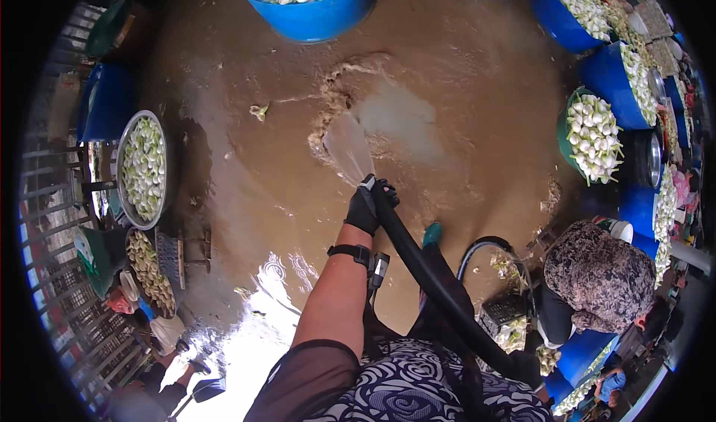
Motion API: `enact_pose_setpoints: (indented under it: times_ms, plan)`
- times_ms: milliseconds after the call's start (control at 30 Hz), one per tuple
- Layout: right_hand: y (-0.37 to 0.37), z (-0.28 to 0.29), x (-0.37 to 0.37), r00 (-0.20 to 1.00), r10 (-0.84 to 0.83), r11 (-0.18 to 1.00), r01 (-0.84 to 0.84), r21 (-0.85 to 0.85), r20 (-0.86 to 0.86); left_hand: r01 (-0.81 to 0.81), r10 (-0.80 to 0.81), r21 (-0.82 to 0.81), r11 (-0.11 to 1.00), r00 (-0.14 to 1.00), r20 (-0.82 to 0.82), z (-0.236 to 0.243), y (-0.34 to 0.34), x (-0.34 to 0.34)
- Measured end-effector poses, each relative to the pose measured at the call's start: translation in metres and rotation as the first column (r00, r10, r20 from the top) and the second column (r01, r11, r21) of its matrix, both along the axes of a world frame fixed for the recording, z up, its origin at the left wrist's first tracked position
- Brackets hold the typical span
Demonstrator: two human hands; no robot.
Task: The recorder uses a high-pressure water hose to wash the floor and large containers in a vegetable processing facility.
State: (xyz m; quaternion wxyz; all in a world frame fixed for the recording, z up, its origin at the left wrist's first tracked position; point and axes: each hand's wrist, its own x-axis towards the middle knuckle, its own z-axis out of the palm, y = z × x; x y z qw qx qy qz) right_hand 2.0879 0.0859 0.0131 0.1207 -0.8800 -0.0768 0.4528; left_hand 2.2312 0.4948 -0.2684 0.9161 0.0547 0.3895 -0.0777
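My left hand (365, 207), in a black glove, is closed around the front end of a thick black hose (429, 269). Water (349, 147) fans out of it onto the wet brown floor and churns up a muddy ripple. The hose runs back along my front to my right hip. By the hip, a dark shape on the hose may be my right hand, but no fingers can be made out. A teal boot (432, 234) shows beside the hose.
White bulbs with green stalks fill a blue tub (313, 21) ahead, a metal basin (121, 170) at left and a green tub (564, 145) at right. More blue tubs (608, 86) line the right side. A person in a patterned top (597, 276) crouches near a black crate (501, 314).
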Motion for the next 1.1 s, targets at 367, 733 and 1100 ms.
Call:
enact_pose_setpoints:
  times_ms: [367, 733, 1100]
  plan:
    - [-0.061, 0.017, -0.137, 0.995, -0.039, 0.999, 0.040, -0.002, 0.096, 0.136, -0.117, -0.163, 0.977, 0.986, 0.121, 0.055, -0.031, -0.061]
    - [-0.129, 0.015, -0.233, 0.806, -0.582, 0.812, 0.584, -0.018, -0.108, 0.098, -0.130, -0.193, 0.976, 0.978, -0.164, -0.019, -0.122, -0.174]
    - [-0.025, -0.036, -0.188, 1.000, 0.002, 0.984, -0.002, 0.179, 0.000, 0.103, -0.104, 0.051, 0.993, 0.995, 0.004, -0.005, -0.017, -0.165]
